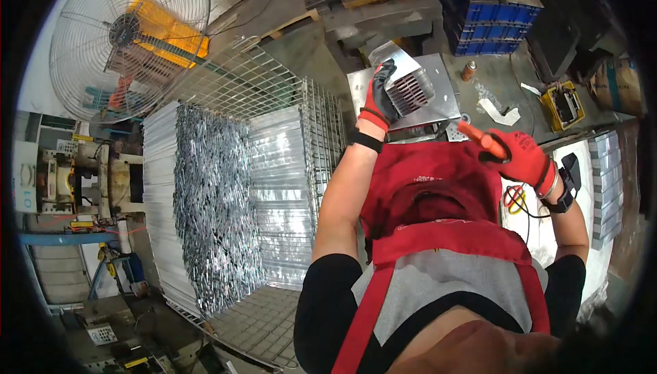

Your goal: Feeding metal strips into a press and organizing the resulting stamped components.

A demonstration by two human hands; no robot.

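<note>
My left hand (381,100), in a red and black glove, is closed on the left side of a stack of shiny metal plates (419,85). The stack is tilted, and the layered edges of its plates show as a row of dark gaps. Beneath it lies a flat metal worktop (446,95). To the right, my right hand (514,155) in a red glove is wrapped round an orange rod-like handle (478,136), which points toward the worktop. The handle stays apart from the plates, and its exact kind cannot be made out.
On my left stands a wire mesh cage (327,134) full of long stacked metal strips (217,203). A large fan (126,32) is behind it. Blue crates (489,28), a spray can (469,70) and a yellow tray (562,106) stand at the far right. Metal pieces (606,189) lie near my right arm.
</note>
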